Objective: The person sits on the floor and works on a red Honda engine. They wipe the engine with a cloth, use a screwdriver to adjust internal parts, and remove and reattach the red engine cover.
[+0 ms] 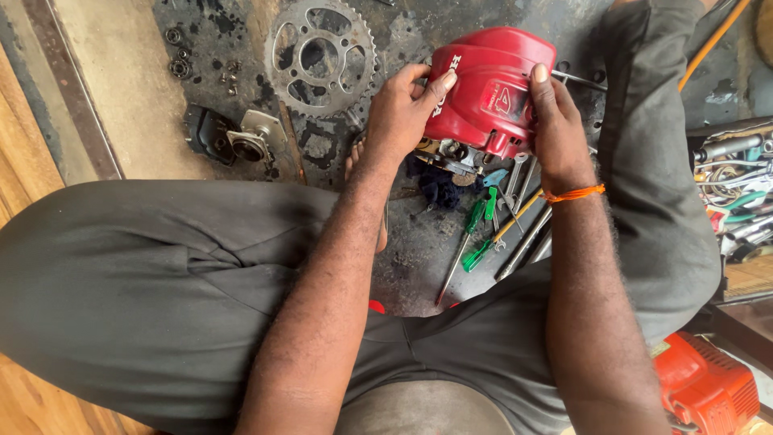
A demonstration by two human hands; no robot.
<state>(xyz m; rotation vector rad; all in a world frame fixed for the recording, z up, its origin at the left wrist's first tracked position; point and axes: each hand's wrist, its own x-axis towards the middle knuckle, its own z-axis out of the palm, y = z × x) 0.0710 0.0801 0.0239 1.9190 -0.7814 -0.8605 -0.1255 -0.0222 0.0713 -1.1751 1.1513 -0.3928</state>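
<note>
Red moulded plastic engine cover (487,84) being gripped at both sides over the oily floor (419,266).
Left hand (400,113) and right hand (551,121) are closing around its edges; it is looking light, stiff and smooth, likely greasy.

One red engine cover (489,89), one toothed sprocket (320,58), two green-handled screwdrivers (477,219), two hands (400,113).
</note>
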